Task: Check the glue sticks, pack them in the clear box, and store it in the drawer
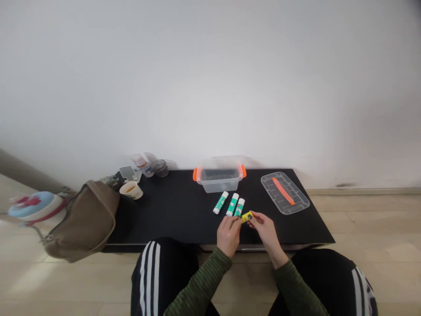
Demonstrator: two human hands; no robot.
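Note:
Between my two hands is a small yellow piece with dark markings; fingers cover both its ends, so its exact kind is unclear. The fingers of my left hand close on its left end. With thumb and fingertips, my right hand pinches its right end. Just beyond my left hand lie three green glue sticks with white caps: one glue stick apart on the left, a middle one and a right one close together. Behind them stands a clear plastic box with orange latches, its top uncovered.
The box's clear lid with an orange handle lies flat at the right of the black table. At the left are a paper cup holding brownish liquid, a bottle, a dark glass and a brown bag. A wall stands behind.

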